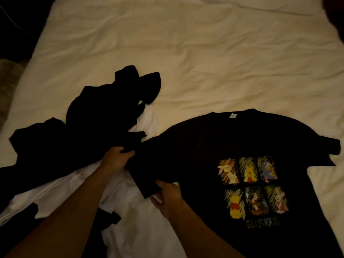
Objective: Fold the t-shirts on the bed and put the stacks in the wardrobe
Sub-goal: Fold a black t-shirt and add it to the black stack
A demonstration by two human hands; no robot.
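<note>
Bed (195, 53): covered by a rumpled cream sheet, it fills most of the frame from the top edge down; dim, warm light is seen throughout.
Black t-shirt (204, 146): spread face up on the bed at the lower right of the frame, collar toward the top; its left-of-frame sleeve is pulled out toward the frame's centre.
Pile of clothes (89, 123): heaped unfolded at the left of the frame; dark garments are laid over white ones, and white cloth is seen spilling toward the bottom centre. How many pieces are in it cannot be told.
Print (253, 189): six cartoon panels in two rows are shown on the chest of the black t-shirt, with a line of blurred lettering beneath.
Left hand (115, 159): placed at centre left, where the pile and the sleeve meet; its fingers are curled round the upper edge of the sleeve, gripping it.
Right hand (169, 198): placed just below centre; the lower corner of the same sleeve is pinched between thumb and fingers.
Label (232, 115): a small pale tag is seen inside the collar, at centre right.
</note>
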